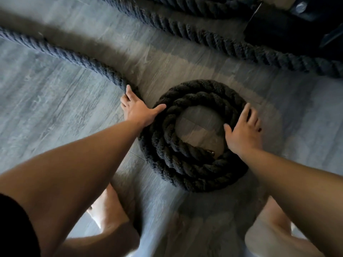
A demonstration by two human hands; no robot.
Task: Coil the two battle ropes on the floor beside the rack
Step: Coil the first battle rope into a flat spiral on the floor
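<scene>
We look down on a part-wound battle rope coil on the grey floor, centre. The left hand, fingers spread flat, presses the loose rope length joining the coil's left; the right hand, also flat, steadies its right side. Neither grips. We judge the stiff length may spring outward, loosening the stacked turns.

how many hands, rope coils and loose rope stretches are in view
hands: 2, left hand and right hand
rope coil: 1
loose rope stretches: 3, the others at upper right and at the top edge
total: 6
</scene>
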